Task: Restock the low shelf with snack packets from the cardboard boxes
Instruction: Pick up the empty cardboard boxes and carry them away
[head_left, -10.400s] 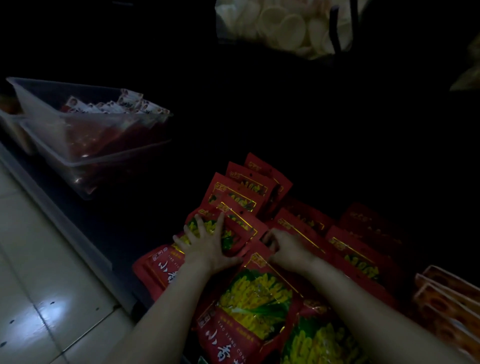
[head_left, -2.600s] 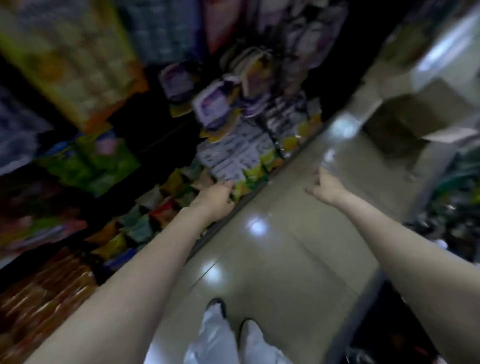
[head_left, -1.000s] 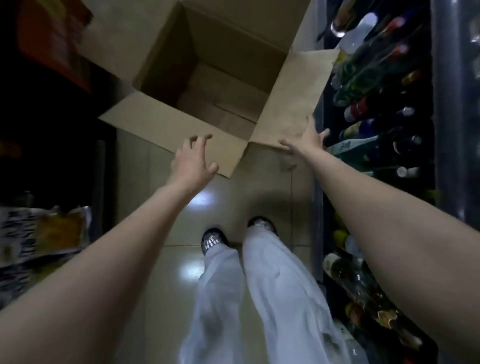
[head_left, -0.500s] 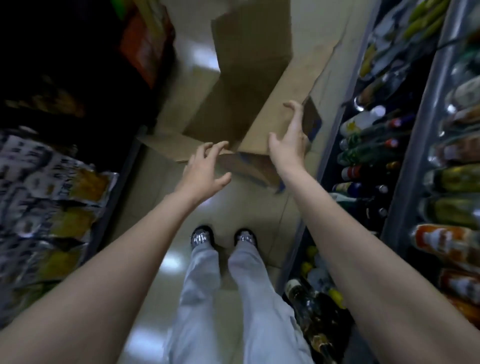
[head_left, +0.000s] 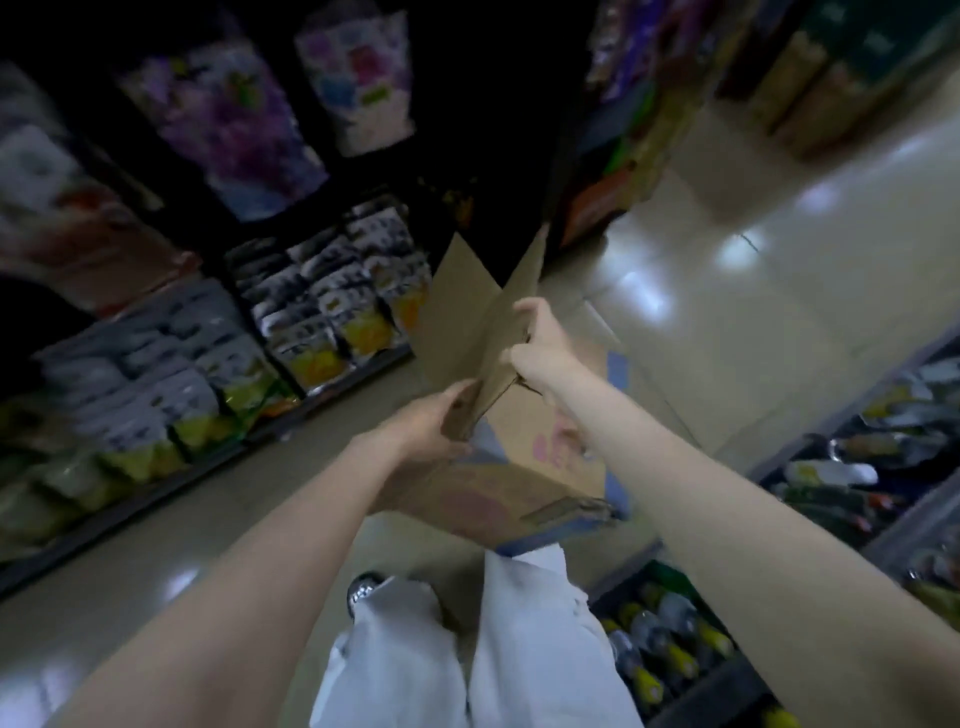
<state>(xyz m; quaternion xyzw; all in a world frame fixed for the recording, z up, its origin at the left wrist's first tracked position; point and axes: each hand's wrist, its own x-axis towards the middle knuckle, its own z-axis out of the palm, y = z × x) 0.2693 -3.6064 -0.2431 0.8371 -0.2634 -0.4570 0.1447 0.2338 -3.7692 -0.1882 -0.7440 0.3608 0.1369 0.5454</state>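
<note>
A brown cardboard box (head_left: 524, 457) with faint pink print is lifted off the floor in front of me, its flaps (head_left: 467, 317) pointing up and away. My left hand (head_left: 431, 421) grips the near edge of one flap. My right hand (head_left: 540, 348) grips the box at the fold where the flaps meet. I cannot see inside the box. The low shelf (head_left: 218, 384) on the left holds rows of white and yellow snack packets.
Glossy tiled aisle floor (head_left: 753, 291) runs ahead to the right. A shelf of bottles (head_left: 883, 467) lines the right side. More bottles (head_left: 665, 644) sit low at my right. Large packets (head_left: 234, 119) hang above the snack shelf. My legs in white trousers (head_left: 467, 649) stand below.
Both hands have closed on the box and raised it from the floor. My view has swung left toward the snack shelf.
</note>
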